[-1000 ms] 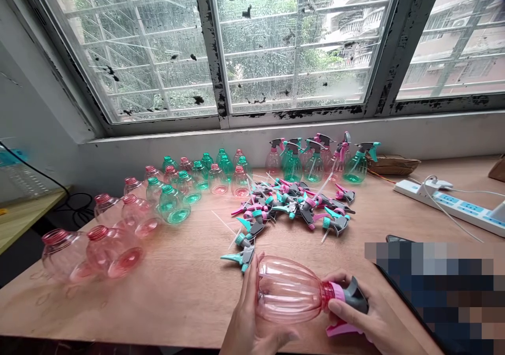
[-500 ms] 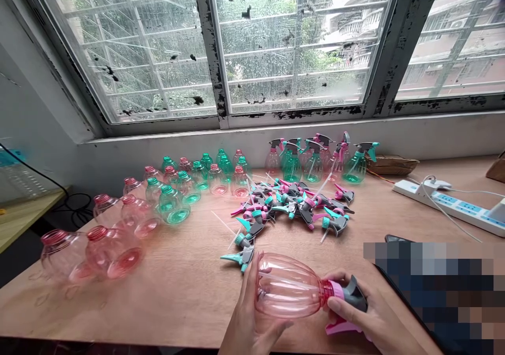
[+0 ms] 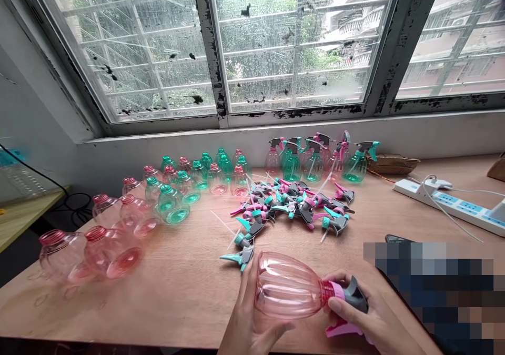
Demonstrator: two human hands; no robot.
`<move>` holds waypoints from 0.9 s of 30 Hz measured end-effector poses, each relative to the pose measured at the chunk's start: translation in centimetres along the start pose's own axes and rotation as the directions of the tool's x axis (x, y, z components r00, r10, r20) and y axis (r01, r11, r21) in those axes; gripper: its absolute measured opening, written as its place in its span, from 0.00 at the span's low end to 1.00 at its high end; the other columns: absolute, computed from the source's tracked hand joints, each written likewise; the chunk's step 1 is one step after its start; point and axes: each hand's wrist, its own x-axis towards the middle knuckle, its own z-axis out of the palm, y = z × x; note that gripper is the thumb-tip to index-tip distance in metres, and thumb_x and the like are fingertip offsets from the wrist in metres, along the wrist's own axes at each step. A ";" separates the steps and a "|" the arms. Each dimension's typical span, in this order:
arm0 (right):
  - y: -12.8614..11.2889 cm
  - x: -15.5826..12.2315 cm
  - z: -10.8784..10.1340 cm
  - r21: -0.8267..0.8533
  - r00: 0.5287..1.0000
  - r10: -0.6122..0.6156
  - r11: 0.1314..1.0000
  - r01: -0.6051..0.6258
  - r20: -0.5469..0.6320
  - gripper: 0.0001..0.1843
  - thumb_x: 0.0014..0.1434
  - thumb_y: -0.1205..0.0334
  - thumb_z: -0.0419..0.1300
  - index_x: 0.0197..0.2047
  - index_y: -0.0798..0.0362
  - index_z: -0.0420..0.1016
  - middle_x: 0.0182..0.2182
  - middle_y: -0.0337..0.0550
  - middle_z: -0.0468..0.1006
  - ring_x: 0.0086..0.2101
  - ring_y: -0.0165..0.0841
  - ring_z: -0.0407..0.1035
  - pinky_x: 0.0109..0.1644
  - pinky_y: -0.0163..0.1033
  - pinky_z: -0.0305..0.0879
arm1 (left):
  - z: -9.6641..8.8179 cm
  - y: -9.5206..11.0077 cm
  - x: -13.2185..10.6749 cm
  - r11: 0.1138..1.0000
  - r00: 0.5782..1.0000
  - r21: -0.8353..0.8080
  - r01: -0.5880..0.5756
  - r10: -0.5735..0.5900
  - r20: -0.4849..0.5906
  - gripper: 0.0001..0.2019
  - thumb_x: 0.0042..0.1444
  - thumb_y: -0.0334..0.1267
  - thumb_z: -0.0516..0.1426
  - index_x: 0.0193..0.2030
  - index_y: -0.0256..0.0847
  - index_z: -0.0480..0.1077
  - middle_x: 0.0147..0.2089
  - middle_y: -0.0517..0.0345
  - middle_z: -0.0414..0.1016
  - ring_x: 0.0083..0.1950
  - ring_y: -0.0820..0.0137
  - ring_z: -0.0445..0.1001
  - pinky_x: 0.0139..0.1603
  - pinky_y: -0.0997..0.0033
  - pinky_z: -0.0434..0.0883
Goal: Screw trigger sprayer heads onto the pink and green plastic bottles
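Note:
A clear pink spray bottle [image 3: 288, 286] lies sideways above the table's front edge, held between my two hands. My left hand [image 3: 252, 307] is curved around its base, the thumb low and apart. My right hand [image 3: 361, 310] grips the pink and grey spray head [image 3: 353, 292] at the bottle's neck, thumb on the pink collar and the pink trigger [image 3: 341, 328] hanging below. Just behind the bottle lies a pile of loose spray heads [image 3: 294, 202] in pink, teal and grey, with a teal one [image 3: 236, 259] near my left fingertips.
Open pink bottles [image 3: 114, 252] and green bottles [image 3: 173, 205] stand on the left. Several bottles with spray heads [image 3: 313, 165] stand by the wall. On the right are a white power strip [image 3: 453, 205], a brown wrapped bundle [image 3: 394, 164] and a dark-edged device [image 3: 394, 239], partly blurred.
Both hands keep nearly the same hold and place. The bottle has turned slightly about its length; the tube seen inside it before no longer shows clearly.

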 end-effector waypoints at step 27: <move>-0.1 -0.1 -0.2 0.023 1.000 0.012 1.000 -0.012 0.022 0.21 0.53 0.46 0.77 0.41 0.53 0.83 0.24 0.37 0.83 0.26 0.35 0.77 0.32 0.39 0.78 | -0.3 0.4 -0.4 0.993 0.999 -0.118 0.030 -0.024 0.048 0.50 0.60 0.60 0.64 0.81 0.54 0.44 0.82 0.46 0.51 0.76 0.43 0.62 0.76 0.46 0.62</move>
